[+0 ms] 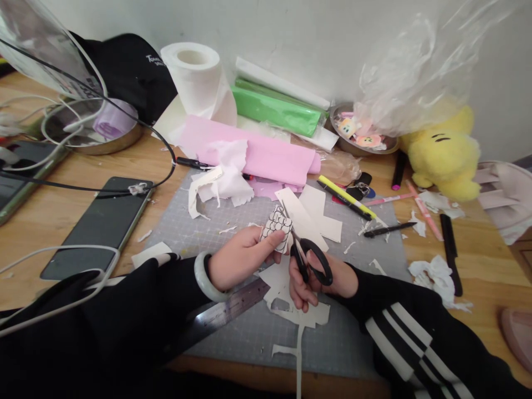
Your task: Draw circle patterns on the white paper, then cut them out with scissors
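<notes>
My left hand (pixel 243 256) pinches a small white paper piece (pixel 277 228) drawn with black scale-like outlines, held above the grey cutting mat (pixel 233 332). My right hand (pixel 318 280) grips black-handled scissors (pixel 310 256), fingers through the loops, blades pointing up into the edge of that paper piece. White paper offcuts (pixel 299 313) lie under both hands. A metal ruler (pixel 233 307) lies on the mat under my left wrist, which wears a pale bangle (pixel 203 277).
Pink paper roll (pixel 266 155), green paper roll (pixel 278 111), toilet roll (pixel 195 77), phone (pixel 102 224), cables, metal bowls, yellow plush toy (pixel 446 152), pens (pixel 347 197) and paper scraps crowd the wooden table. A plastic bag (pixel 415 72) stands at back right.
</notes>
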A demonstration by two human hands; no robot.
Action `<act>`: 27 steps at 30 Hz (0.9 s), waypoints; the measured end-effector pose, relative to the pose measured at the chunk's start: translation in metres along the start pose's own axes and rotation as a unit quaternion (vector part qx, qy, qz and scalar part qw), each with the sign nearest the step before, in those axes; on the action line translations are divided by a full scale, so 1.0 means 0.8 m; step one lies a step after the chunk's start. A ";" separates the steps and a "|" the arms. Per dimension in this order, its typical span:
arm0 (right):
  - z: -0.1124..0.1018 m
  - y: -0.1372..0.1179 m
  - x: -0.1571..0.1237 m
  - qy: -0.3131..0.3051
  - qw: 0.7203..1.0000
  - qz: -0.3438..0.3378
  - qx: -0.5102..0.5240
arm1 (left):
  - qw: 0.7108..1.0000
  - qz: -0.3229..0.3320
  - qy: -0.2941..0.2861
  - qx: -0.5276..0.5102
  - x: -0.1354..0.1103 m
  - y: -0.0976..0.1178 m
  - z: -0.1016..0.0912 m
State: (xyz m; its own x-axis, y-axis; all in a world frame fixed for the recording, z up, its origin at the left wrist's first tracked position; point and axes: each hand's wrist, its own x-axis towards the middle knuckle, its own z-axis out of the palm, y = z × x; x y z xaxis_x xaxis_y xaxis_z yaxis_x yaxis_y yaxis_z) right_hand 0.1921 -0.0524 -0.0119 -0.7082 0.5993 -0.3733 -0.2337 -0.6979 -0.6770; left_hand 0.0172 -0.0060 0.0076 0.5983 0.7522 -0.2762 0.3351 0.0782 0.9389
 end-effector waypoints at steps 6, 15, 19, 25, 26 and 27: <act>-0.001 0.001 0.002 0.003 1.000 0.006 -0.002 | 1.000 -0.002 0.005 -0.005 0.000 -0.002 0.001; -0.001 0.001 0.001 0.001 1.000 0.003 -0.002 | 1.000 0.007 0.008 -0.003 -0.002 -0.002 0.001; 0.000 0.000 0.000 0.006 1.000 0.007 -0.004 | 1.000 0.005 0.002 0.001 -0.001 -0.002 0.000; 0.001 -0.002 0.000 0.001 1.000 0.009 -0.008 | 1.000 0.005 0.001 0.001 -0.001 -0.003 0.000; 0.001 -0.002 0.000 0.000 1.000 0.009 -0.008 | 1.000 0.005 0.002 0.002 -0.001 -0.003 0.000; 0.001 -0.002 0.000 0.000 1.000 0.009 -0.008 | 1.000 0.006 0.002 0.003 -0.001 -0.003 0.001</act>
State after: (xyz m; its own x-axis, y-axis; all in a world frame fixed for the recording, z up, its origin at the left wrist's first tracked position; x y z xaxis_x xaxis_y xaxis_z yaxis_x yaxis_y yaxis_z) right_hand 0.1924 -0.0517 -0.0105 -0.7126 0.5866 -0.3848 -0.2099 -0.7016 -0.6809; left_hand 0.0161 -0.0073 0.0057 0.5988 0.7562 -0.2640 0.3324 0.0652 0.9409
